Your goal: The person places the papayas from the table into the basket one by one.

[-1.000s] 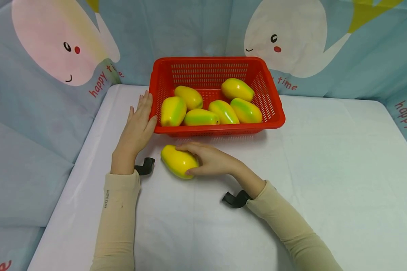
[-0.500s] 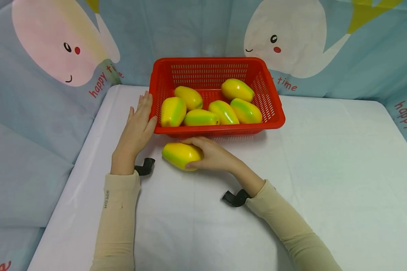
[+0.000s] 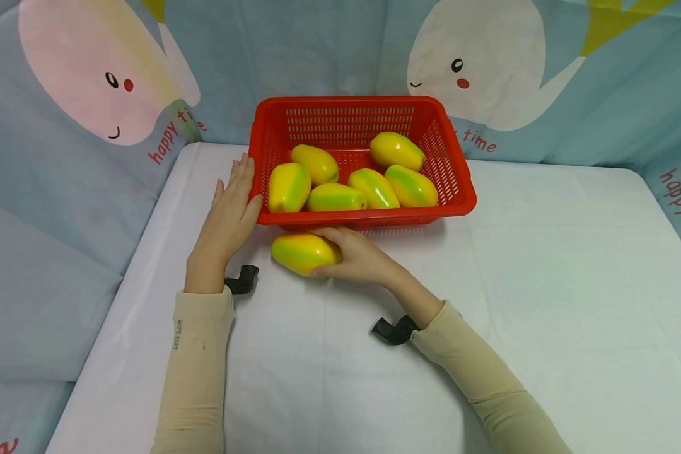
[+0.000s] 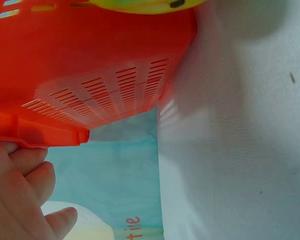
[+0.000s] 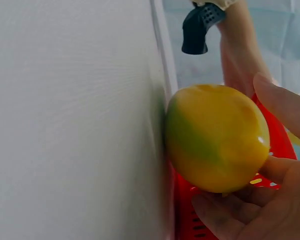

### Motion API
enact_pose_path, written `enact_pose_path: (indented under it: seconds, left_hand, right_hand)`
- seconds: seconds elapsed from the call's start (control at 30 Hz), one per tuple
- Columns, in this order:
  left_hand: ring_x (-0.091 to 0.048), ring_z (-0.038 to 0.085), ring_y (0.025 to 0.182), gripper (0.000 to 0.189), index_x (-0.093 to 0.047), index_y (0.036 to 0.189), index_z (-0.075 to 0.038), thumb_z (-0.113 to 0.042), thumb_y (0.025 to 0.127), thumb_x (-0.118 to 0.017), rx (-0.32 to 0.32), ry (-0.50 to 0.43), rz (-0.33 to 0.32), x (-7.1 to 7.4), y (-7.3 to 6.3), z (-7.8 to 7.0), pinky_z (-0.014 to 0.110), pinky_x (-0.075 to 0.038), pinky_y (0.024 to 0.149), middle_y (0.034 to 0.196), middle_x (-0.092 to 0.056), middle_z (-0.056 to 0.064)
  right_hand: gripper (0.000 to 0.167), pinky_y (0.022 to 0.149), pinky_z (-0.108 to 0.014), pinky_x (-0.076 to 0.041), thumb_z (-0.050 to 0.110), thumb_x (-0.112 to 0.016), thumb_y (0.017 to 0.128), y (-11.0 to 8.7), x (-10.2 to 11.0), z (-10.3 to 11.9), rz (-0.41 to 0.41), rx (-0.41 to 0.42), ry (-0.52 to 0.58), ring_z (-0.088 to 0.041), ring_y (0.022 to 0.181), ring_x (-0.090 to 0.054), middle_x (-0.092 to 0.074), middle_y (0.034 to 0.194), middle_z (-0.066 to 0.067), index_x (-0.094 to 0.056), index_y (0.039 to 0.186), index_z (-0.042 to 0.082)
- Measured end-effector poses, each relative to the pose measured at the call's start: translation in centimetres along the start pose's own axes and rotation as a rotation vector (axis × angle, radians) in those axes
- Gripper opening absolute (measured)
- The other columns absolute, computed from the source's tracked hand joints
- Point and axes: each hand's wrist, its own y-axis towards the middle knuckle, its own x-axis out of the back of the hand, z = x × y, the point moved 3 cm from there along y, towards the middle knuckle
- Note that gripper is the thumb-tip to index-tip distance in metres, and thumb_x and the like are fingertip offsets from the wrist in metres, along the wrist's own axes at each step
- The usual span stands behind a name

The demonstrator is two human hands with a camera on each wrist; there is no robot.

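Observation:
My right hand grips a glossy yellow-green papaya by its right end, thumb on the near side and fingers round the far side. In the right wrist view the papaya shows end-on, close over the white cloth. It lies just in front of a red plastic basket. My left hand is flat, with straight fingers along the basket's left rim; in the left wrist view the fingers are right at that rim. Inside the basket are several similar papayas, mostly along its near side.
White cloth covers the table. Behind it hangs a blue curtain with whale prints, close to the basket's back. Black wrist-worn pieces stick out inward from both wrists, near the cloth.
My right hand has shifted the papaya slightly away from me, nearer the basket, and turned it so more green shows and it lies more sideways. The left hand and basket have stayed put.

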Motion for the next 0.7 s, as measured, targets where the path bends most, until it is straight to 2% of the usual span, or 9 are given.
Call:
enact_pose_path:
  seconds: [0.13, 0.3, 0.7]
  left_hand:
    - [-0.002, 0.016, 0.144, 0.063, -0.009, 0.153, -0.014, -0.03, 0.098, -0.035, -0.001, 0.0, -0.001, -0.01, 0.0, 0.01, 0.047, 0.002, 0.114, 0.158, -0.007, 0.0]
    - [-0.002, 0.017, 0.144, 0.063, -0.009, 0.153, -0.014, -0.03, 0.098, -0.035, -0.002, 0.0, -0.001, -0.02, 0.0, 0.01, 0.047, 0.002, 0.114, 0.158, -0.007, 0.0]
    - [-0.002, 0.017, 0.144, 0.063, -0.009, 0.153, -0.013, -0.029, 0.098, -0.035, -0.006, -0.001, -0.002, -0.05, 0.04, 0.07, 0.047, 0.002, 0.114, 0.158, -0.006, 0.001]
  right_hand:
    - [0.072, 0.097, -0.035, -0.04, 0.039, -0.077, 0.077, -0.02, -0.07, -0.24, -0.001, -0.041, 0.006, -0.015, 0.111, -0.05, -0.055, 0.128, -0.004, -0.048, 0.137, 0.012]
    - [0.071, 0.101, -0.035, -0.037, 0.037, -0.076, 0.078, 0.05, -0.09, -0.57, -0.003, -0.042, 0.022, -0.016, 0.116, -0.049, -0.053, 0.132, -0.003, -0.048, 0.137, 0.01]
    - [0.067, 0.099, -0.034, -0.039, 0.035, -0.076, 0.078, 0.04, 0.29, -0.58, -0.006, -0.042, 0.053, -0.014, 0.112, -0.051, -0.056, 0.129, -0.002, -0.051, 0.134, 0.009]
